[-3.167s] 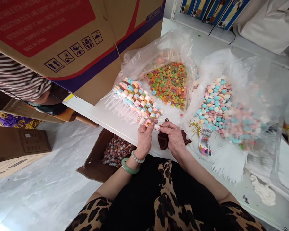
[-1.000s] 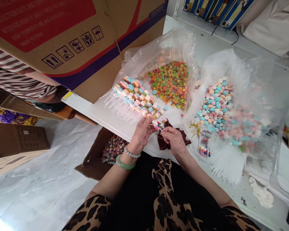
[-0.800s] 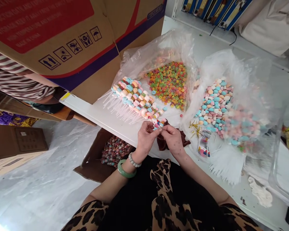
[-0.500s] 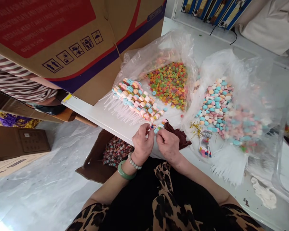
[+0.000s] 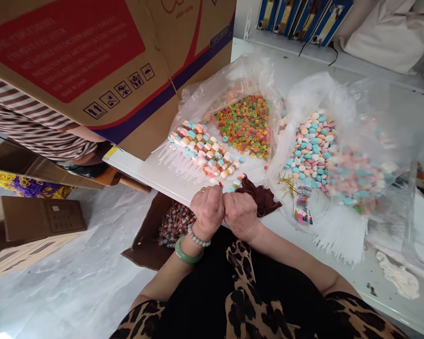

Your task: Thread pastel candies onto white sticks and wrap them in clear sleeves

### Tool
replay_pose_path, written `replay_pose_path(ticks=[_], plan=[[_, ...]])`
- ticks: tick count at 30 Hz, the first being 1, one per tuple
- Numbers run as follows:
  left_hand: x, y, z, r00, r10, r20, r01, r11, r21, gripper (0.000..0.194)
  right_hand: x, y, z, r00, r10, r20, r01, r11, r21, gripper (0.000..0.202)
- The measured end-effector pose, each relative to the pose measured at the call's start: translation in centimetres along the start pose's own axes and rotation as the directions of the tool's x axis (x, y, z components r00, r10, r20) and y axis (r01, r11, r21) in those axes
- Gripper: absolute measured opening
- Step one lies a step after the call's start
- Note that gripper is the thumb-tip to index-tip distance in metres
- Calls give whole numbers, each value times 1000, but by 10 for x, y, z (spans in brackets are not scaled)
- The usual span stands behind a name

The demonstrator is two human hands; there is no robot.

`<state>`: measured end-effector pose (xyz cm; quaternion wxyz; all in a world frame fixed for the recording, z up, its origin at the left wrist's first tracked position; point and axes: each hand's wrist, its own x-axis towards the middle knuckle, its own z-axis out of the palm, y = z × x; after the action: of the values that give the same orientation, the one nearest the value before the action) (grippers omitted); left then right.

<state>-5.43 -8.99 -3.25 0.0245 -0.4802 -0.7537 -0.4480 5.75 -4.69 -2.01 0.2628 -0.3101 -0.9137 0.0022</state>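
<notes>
My left hand and my right hand are closed side by side at the table's front edge, their knuckles touching. What they pinch is mostly hidden; a tiny red and dark bit shows above the left fingertips. Just beyond lie rows of candies on white sticks, pastel discs with ring-shaped gummies between them. A short pastel candy stick rests near the right knuckles. Touching that hand's far side is a crumpled dark brown cloth.
Clear bags hold ring gummies and pastel candies. Gold twist ties, a printed packet and white sticks lie right. A large carton stands left. Below, an open box holds finished-looking candy sticks. Another person's striped sleeve shows behind.
My fingers have curled in and the two hands have come together, covering the small coloured piece that showed at the left fingertips. The camera view has shifted slightly.
</notes>
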Motion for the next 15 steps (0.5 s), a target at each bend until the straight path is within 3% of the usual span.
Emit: replay_pose_path(ticks=[2, 4, 6, 8, 12, 15], plan=[[0, 4, -2, 997, 51, 56, -46, 996, -80, 23, 0, 3, 2, 997, 75, 35, -79, 991, 106, 26], [-1, 6, -3, 990, 82, 119, -61, 984, -169, 23, 0, 8, 5, 968, 227, 104, -248, 923, 294, 26], [-3, 5, -1, 982, 95, 164, -58, 975, -214, 22, 1, 15, 7, 887, 403, 227, -460, 720, 520, 23], [-7, 2, 4, 985, 62, 158, -26, 976, -218, 19, 3, 21, 8, 786, 503, 359, -589, 434, 681, 19], [-13, -4, 15, 992, -128, 17, 129, 966, -225, 15, 9, 22, 2, 693, 499, 520, -613, 29, 790, 17], [-15, -5, 19, 967, -255, 24, 248, 906, -343, 14, 12, 18, -1, 628, 454, 632, -623, -193, 758, 17]])
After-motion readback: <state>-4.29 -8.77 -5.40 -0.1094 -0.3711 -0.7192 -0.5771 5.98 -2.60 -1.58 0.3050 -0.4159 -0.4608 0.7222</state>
